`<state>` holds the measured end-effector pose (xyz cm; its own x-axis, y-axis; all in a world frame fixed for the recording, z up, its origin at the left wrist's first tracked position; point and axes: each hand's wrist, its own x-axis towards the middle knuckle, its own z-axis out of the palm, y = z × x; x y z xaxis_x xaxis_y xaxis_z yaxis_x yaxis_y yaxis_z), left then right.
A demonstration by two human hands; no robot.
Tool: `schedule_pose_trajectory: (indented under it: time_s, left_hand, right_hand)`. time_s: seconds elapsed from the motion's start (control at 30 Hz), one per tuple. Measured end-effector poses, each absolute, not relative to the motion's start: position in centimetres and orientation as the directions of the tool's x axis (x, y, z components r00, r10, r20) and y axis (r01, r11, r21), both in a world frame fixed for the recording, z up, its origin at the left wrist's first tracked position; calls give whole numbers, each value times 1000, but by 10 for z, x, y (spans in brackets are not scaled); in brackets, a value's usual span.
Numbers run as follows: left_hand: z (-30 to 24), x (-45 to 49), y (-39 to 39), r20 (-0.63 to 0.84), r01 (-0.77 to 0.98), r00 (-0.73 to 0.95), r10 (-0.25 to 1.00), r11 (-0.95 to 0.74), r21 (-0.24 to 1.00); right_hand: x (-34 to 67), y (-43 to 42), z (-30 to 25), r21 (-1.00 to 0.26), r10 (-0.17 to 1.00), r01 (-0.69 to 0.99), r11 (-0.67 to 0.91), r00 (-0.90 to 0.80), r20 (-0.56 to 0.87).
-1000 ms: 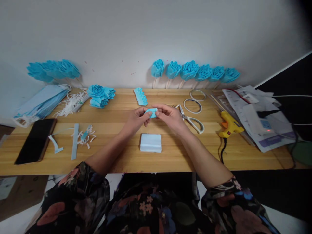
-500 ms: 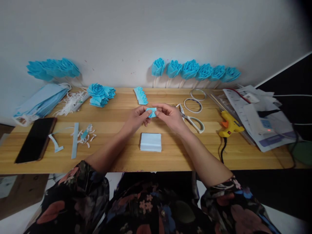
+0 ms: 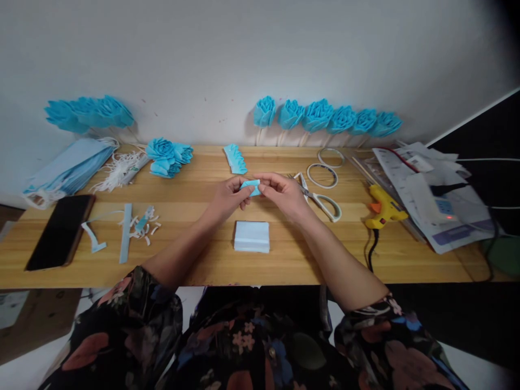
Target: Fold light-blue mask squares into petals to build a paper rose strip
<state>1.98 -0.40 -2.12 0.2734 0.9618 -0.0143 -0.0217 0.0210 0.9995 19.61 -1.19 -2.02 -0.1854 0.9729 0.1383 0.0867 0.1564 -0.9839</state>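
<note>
Between my two hands is a small folded piece of blue mask fabric [image 3: 251, 187]. My left hand [image 3: 228, 196] pinches its left side, thumb on top. At its right end, the thumb and fingers of my right hand [image 3: 283, 194] are closed on it. The fingertips under the fabric are partly hidden. A stack of pale blue fabric pieces [image 3: 252, 236] lies just below my hands. Beyond them rests a row of folded blue petals [image 3: 235, 158]. White-handled scissors [image 3: 325, 207] lie right beside my right hand.
Blue fabric flowers on sticks [image 3: 319, 115] lean on the wall, and more flowers [image 3: 167, 157] lie at left. Around them are face masks [image 3: 71, 168], a phone [image 3: 60, 232], strips and scraps [image 3: 144, 225], tape rolls [image 3: 322, 175], a yellow glue gun [image 3: 384, 207] and papers [image 3: 439, 216].
The blue piece in my hands looks flatter and a little wider now, its left end showing more under my left thumb. Both hands stay in nearly the same place.
</note>
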Motion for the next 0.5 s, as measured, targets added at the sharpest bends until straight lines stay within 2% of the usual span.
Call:
schedule_pose_trajectory:
  time_s: [0.2,0.5]
  left_hand:
    - [-21,20,-5,-26,-26,278,960,34,999]
    - [-17,21,-6,-47,-13,309,950,54,998]
  right_hand:
    - [196,-14,-16,-990,986,77,117,-131,107]
    - [196,-12,-18,-988,981,82,131,-151,118]
